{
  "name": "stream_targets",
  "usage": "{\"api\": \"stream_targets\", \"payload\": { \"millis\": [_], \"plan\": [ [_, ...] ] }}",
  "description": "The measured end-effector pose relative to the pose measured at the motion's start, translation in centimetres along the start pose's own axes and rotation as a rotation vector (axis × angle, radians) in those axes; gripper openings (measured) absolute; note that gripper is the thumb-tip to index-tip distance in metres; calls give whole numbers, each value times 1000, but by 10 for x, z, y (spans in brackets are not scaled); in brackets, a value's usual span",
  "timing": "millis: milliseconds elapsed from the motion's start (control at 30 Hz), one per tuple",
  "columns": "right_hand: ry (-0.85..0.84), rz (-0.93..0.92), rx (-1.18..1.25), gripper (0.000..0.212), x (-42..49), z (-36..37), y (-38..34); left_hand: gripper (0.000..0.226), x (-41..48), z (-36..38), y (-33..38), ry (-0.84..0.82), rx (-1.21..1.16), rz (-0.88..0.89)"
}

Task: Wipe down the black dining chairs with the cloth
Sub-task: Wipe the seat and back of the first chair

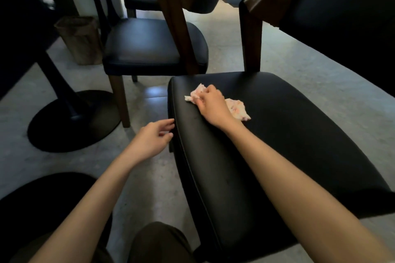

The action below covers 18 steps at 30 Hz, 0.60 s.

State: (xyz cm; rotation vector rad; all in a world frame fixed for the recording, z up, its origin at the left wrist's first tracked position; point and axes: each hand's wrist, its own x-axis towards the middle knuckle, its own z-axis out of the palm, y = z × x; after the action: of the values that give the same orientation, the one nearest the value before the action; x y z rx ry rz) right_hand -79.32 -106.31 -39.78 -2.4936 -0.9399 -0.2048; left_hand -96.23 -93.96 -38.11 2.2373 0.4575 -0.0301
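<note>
Dining area, likely a restaurant or cafe: several matching black padded chairs (149,42) with dark wood frames in a row, pedestal table base (72,119) at left, woven bin (80,39) far left, grey concrete floor (299,57).

Head camera looks steeply down, close over a chair seat (277,134).

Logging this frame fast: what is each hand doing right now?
Left hand: open, empty, fingers at the chair seat edge.
Right hand: closed on the cloth, pressing it on the seat.
</note>
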Motion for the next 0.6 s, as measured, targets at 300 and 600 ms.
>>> {"api": "stream_targets", "payload": {
  "millis": [300, 600],
  "plan": [
    [-277, -313, 258, 26, -124, -57, -21, 51, 0, -3, 1, -34, -190, -49],
    [22, 5, 47, 35, 51, 3, 0, 49, -3, 4, -4, -24, -221, -42]
  ]
}}
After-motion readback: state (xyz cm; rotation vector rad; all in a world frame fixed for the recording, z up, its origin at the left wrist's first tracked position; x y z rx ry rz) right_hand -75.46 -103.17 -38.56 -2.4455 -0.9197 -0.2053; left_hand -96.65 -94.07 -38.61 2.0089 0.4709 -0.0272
